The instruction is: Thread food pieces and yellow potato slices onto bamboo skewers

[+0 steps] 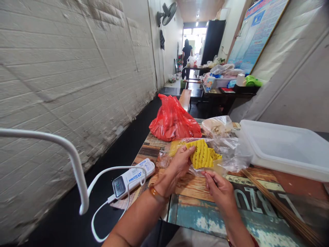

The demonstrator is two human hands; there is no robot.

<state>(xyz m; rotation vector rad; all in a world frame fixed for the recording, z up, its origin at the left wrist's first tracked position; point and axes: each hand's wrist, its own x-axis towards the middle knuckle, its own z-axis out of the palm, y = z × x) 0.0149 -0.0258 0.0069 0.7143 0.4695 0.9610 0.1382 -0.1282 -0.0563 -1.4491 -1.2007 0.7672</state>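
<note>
A yellow ridged food piece is pinched at its left end by my left hand, above a clear plastic bag. My right hand is closed just below the piece's lower edge, fingertips together; what it holds, if anything, is too small to make out. The clear plastic bag lies spread under and behind the yellow piece, with more yellow material at its left. Thin wooden sticks lie in a bundle on the table to the right of my right hand.
Around the hands on the patterned table are a red plastic bag, a clear bag of pale food, a white tub and a white power bank with a cable. A person stands far back.
</note>
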